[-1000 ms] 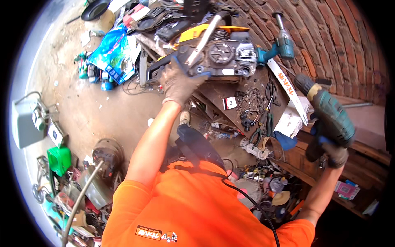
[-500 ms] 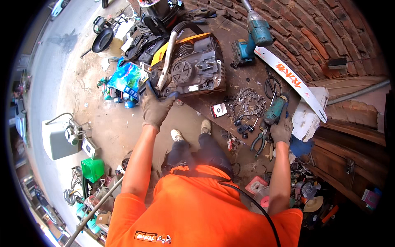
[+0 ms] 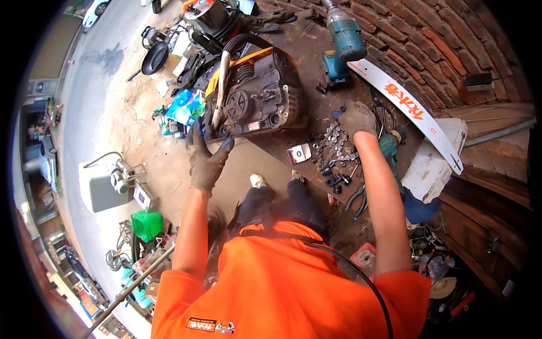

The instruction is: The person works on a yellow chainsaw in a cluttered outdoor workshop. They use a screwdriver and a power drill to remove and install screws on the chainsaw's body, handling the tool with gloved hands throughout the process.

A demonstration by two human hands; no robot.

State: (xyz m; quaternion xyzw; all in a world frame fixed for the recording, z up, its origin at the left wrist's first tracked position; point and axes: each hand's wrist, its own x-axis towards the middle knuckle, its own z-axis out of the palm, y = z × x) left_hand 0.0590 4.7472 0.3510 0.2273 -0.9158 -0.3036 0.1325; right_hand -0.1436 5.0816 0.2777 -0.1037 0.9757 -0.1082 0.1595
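My left hand (image 3: 206,161), in a grey-brown glove with blue fingertips, is open with fingers spread, near the chainsaw body (image 3: 265,96). The chainsaw lies on its side on the bench, orange on top, its dirty underside showing. My gloved right hand (image 3: 358,119) hovers at the upper end of a heaped saw chain (image 3: 333,144). Its fingers are curled in; a small dark thing shows at the tips, too small to name. Beside that wrist lie a teal power tool (image 3: 388,144) and black-handled scissors (image 3: 385,116). A small white-and-red box (image 3: 299,152) sits left of the chain.
A teal impact wrench (image 3: 345,42) stands behind the right hand. The white guide bar (image 3: 403,104) slants along the brick wall (image 3: 446,56). Pliers (image 3: 355,200) and small black parts (image 3: 337,179) lie nearer me. A blue packet (image 3: 185,107) is left of the chainsaw.
My right hand has left the teal power tool and moved up and left to the chain's far end. My left hand has drawn slightly back from the chainsaw. The view has shifted a little.
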